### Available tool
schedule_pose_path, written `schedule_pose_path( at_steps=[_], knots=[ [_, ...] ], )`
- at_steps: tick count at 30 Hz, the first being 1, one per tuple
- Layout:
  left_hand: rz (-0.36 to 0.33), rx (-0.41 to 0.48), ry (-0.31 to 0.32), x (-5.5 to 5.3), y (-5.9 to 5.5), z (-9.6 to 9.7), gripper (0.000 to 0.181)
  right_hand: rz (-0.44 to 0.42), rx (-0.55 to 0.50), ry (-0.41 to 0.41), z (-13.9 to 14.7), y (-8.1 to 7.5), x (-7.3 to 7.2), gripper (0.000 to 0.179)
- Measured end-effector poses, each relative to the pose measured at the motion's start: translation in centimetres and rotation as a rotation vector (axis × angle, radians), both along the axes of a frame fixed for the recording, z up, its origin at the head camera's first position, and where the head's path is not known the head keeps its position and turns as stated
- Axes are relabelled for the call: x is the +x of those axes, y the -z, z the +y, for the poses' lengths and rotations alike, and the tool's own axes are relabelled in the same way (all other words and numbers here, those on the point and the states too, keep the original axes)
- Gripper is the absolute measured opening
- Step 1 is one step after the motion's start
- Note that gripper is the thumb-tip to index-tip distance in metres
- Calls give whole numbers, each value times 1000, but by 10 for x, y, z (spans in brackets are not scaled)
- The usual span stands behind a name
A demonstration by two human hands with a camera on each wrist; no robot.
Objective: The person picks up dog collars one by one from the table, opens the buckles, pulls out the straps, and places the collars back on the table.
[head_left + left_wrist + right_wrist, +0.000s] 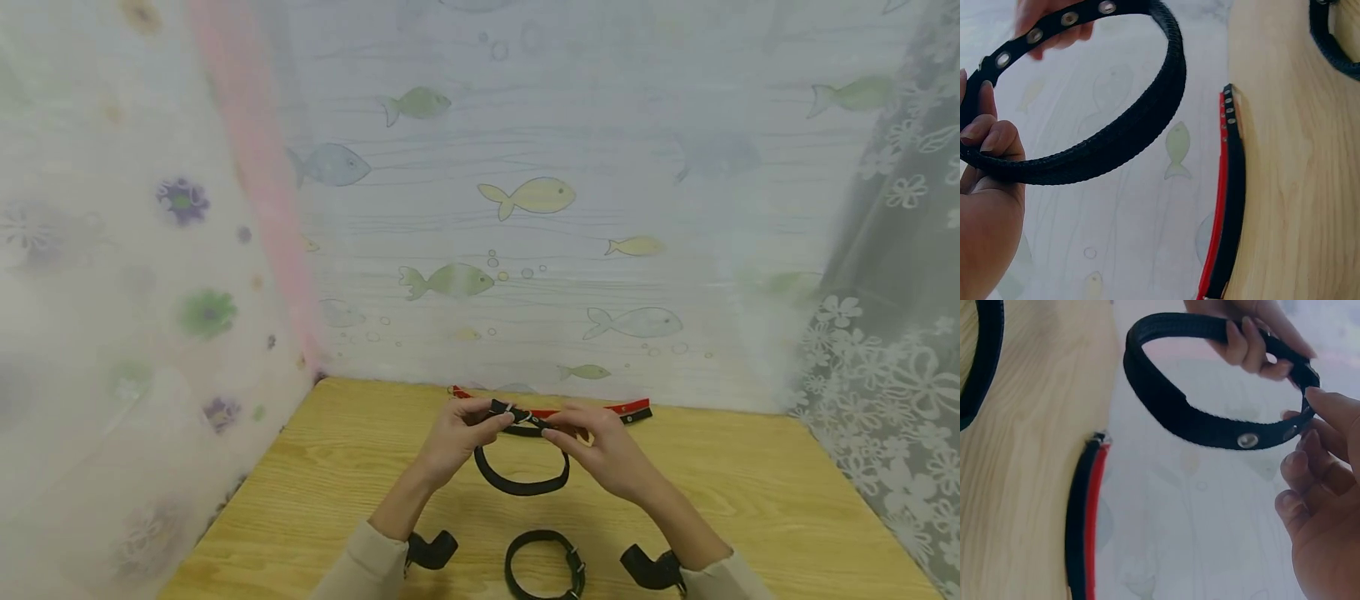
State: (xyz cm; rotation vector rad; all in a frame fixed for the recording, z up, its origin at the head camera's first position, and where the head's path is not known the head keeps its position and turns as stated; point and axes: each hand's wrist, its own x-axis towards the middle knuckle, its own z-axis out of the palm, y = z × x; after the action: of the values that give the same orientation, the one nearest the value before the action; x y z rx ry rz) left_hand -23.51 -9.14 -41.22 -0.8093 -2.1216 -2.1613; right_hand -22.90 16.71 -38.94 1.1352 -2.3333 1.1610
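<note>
**Metal fitting [527, 417] sitting between two pinches**

And here both hands are working the same black strap [522, 489]: the left hand [456, 437] is pinching one part, the right hand [603, 443] is pinching the other, a short gap lying between the fingertips. The fitting is sitting in that gap, closer to the left thumb, so the left hand is standing nearer. The held stretch is running crosswise, dipping slightly toward the right grip, with eyelets [1247, 440] leading into the right fingertips. That alignment looks to be deciding things; whether the strap is passing through the fitting, I cannot tell. The remaining length is looping below both grips. Beyond them, a red strap [633, 407] and a second black strap [1233, 200] are lying together; on the near side, a buckled black ring [509, 567] is resting.
</note>
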Motion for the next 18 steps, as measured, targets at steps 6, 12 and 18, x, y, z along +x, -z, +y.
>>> schedule_pose_path(
  at_steps=[6,12,18],
  knots=[
    [-13,-10,-41,9,-3,-2,34,-26,12,12,8,2,5,12],
    [39,-54,-18,14,-3,9,31,-26,20,-46,3,-5,9,12],
    [32,-74,-60,21,-4,9,30,-9,-3,-43,9,-7,14,10]
  ],
)
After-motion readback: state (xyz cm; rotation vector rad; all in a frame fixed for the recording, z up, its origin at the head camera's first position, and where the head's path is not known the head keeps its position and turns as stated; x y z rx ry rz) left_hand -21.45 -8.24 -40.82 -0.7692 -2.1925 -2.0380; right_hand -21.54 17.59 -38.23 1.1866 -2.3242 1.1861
